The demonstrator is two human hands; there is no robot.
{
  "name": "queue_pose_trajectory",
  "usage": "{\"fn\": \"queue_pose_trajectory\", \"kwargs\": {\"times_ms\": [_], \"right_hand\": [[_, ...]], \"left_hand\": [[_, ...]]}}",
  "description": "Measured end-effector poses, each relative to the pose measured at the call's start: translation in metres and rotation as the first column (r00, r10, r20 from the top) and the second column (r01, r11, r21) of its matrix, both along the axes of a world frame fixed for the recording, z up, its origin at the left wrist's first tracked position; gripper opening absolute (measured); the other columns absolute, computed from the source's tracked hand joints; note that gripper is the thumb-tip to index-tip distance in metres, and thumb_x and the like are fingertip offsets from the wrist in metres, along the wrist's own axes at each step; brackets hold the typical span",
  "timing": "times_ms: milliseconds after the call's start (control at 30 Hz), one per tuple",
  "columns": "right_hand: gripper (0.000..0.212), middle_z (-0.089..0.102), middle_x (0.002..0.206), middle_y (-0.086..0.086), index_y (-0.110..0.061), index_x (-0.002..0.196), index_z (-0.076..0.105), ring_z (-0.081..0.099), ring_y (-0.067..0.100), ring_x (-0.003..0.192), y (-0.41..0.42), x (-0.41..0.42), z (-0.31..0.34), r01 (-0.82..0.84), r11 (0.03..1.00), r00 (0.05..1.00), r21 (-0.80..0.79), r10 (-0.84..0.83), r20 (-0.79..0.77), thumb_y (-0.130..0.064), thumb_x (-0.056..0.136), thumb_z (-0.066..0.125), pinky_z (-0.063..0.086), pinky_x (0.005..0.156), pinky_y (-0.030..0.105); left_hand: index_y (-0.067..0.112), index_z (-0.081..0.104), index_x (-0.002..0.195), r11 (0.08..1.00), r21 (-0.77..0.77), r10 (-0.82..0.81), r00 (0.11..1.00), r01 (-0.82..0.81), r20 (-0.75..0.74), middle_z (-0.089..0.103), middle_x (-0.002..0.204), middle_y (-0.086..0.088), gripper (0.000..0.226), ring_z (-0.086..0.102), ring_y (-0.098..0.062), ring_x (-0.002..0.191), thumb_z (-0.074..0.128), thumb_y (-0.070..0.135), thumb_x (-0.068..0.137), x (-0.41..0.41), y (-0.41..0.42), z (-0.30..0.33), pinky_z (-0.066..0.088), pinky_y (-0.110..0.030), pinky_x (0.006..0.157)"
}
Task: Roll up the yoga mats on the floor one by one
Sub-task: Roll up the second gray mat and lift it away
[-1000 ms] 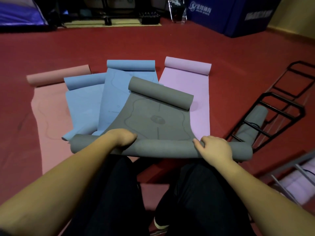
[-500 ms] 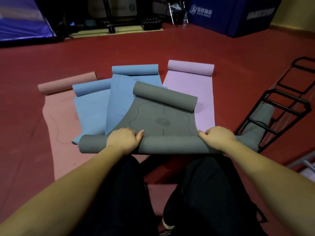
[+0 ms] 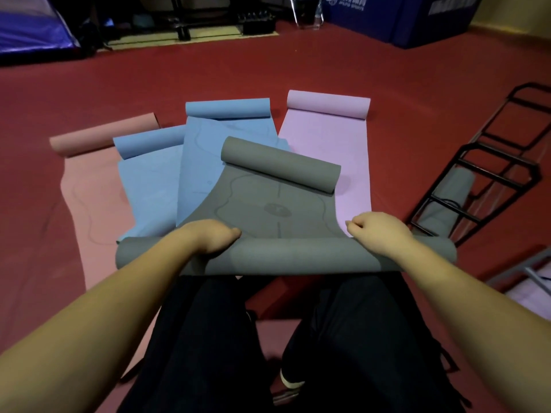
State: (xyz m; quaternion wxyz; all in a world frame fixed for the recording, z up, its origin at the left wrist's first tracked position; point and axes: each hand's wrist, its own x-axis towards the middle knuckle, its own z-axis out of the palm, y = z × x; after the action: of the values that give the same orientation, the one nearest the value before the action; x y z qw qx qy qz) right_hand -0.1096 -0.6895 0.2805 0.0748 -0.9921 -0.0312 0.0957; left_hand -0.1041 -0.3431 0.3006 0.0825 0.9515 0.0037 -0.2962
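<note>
Single view only, head-mounted, wide-angle; looks forward and steeply down over the wearer's own forearms and dark-trousered legs; the grey mat (image 3: 268, 201) and both hands sit close, mid-frame; red floor (image 3: 298, 67) stretches away to blue padding (image 3: 387, 19) at the top edge; straight lines bow near the borders; no second view to overlap.

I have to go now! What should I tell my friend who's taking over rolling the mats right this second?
Hands: left hand and right hand both rest on the near roll of the grey mat, fingers curled over its front.
Mats: the grey mat lies on top, rolled at the near end, its far end curled too. Under it, fanned out flat with curled far ends: pink mat, two blue mats, salmon mat. One grey roll lies under the black rack.
Done: grey mat partly rolled.
Left: finish it, then roll the other four.
</note>
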Motion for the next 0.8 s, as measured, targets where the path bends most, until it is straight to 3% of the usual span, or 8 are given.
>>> {"fn": "queue_pose_trajectory", "kwargs": {"times_ms": [100, 200, 300, 400, 500, 600, 733, 800], "right_hand": [[0.056, 0.054, 0.062, 0.003, -0.015, 0.056, 0.048, 0.052, 0.030, 0.064, 0.006, -0.009, -0.002, 0.082, 0.996, 0.973, -0.028, -0.074, 0.218, -0.047, 0.100, 0.036, 0.026, 0.050, 0.032], [0.052, 0.061, 0.073, 0.007, -0.013, 0.062, 0.057, 0.058, 0.033, 0.072, 0.011, -0.019, -0.006, 0.133, 0.991, 0.944, -0.001, -0.126, 0.304, -0.045, 0.099, 0.039, 0.034, 0.056, 0.033], [0.048, 0.063, 0.071, 0.007, -0.013, 0.070, 0.064, 0.060, 0.032, 0.074, 0.015, -0.041, -0.025, 0.013, 0.999, 0.919, -0.032, 0.001, 0.394, -0.047, 0.094, 0.041, 0.040, 0.066, 0.037], [0.045, 0.064, 0.071, 0.003, -0.015, 0.078, 0.067, 0.059, 0.029, 0.073, 0.015, -0.054, -0.035, 0.005, 0.998, 0.893, -0.063, 0.023, 0.449, -0.051, 0.089, 0.042, 0.041, 0.072, 0.038], [0.053, 0.063, 0.066, 0.004, -0.015, 0.068, 0.062, 0.060, 0.031, 0.069, 0.015, -0.043, -0.035, 0.049, 0.996, 0.903, -0.069, -0.014, 0.430, -0.056, 0.088, 0.034, 0.039, 0.068, 0.037], [0.064, 0.065, 0.069, 0.006, -0.015, 0.067, 0.065, 0.061, 0.032, 0.071, 0.013, -0.029, -0.034, 0.053, 0.995, 0.924, -0.085, -0.017, 0.383, -0.060, 0.085, 0.023, 0.033, 0.065, 0.034], [0.062, 0.070, 0.083, 0.006, -0.016, 0.075, 0.068, 0.063, 0.031, 0.081, 0.017, -0.017, -0.031, 0.051, 0.988, 0.946, -0.146, -0.001, 0.323, -0.060, 0.092, 0.028, 0.034, 0.069, 0.033], [0.057, 0.071, 0.095, 0.008, -0.017, 0.086, 0.071, 0.064, 0.032, 0.092, 0.019, -0.008, -0.028, 0.061, 0.985, 0.969, -0.161, -0.020, 0.246, -0.057, 0.097, 0.032, 0.035, 0.070, 0.032]], "left_hand": [[0.011, 0.053, 0.139, 1.000, -0.014, 0.014, 1.000, -0.014, -0.019, 0.044, 0.150, -0.015, 0.055, 0.044, -0.030, 0.132, 0.033, 0.046, 0.101, 0.007, 0.002, -0.004, 0.032, -0.035, 0.103], [0.019, 0.063, 0.120, 0.999, -0.044, -0.008, 0.996, 0.004, -0.088, 0.055, 0.139, -0.010, 0.046, 0.052, -0.026, 0.111, 0.040, 0.048, 0.093, 0.017, 0.007, -0.011, 0.036, -0.033, 0.092], [0.017, 0.068, 0.107, 0.997, -0.075, 0.008, 0.991, -0.018, -0.132, 0.063, 0.125, -0.007, 0.032, 0.058, -0.021, 0.099, 0.046, 0.036, 0.094, 0.027, 0.011, -0.017, 0.041, -0.033, 0.086], [0.018, 0.068, 0.091, 0.994, -0.101, 0.011, 0.985, -0.029, -0.175, 0.068, 0.105, -0.006, 0.025, 0.062, -0.018, 0.086, 0.049, 0.034, 0.089, 0.028, 0.008, -0.017, 0.044, -0.032, 0.075], [0.019, 0.068, 0.096, 0.994, -0.099, 0.021, 0.988, -0.037, -0.153, 0.067, 0.115, -0.007, 0.033, 0.061, -0.022, 0.094, 0.050, 0.043, 0.083, 0.027, 0.000, -0.016, 0.043, -0.033, 0.081], [0.010, 0.063, 0.123, 0.998, -0.017, 0.067, 0.996, -0.066, 0.054, 0.058, 0.132, -0.017, 0.047, 0.053, -0.032, 0.118, 0.037, 0.043, 0.101, 0.027, -0.004, -0.017, 0.040, -0.037, 0.097], [0.005, 0.069, 0.096, 0.993, -0.008, 0.105, 0.867, -0.116, 0.486, 0.066, 0.100, -0.019, 0.054, 0.058, -0.035, 0.090, 0.028, 0.039, 0.103, -0.001, 0.000, -0.021, 0.041, -0.036, 0.072], [0.006, 0.066, 0.080, 1.000, 0.021, -0.001, 0.783, -0.016, 0.622, 0.064, 0.086, -0.017, 0.053, 0.060, -0.036, 0.083, 0.029, 0.040, 0.097, -0.023, 0.004, -0.033, 0.042, -0.037, 0.066]]}}
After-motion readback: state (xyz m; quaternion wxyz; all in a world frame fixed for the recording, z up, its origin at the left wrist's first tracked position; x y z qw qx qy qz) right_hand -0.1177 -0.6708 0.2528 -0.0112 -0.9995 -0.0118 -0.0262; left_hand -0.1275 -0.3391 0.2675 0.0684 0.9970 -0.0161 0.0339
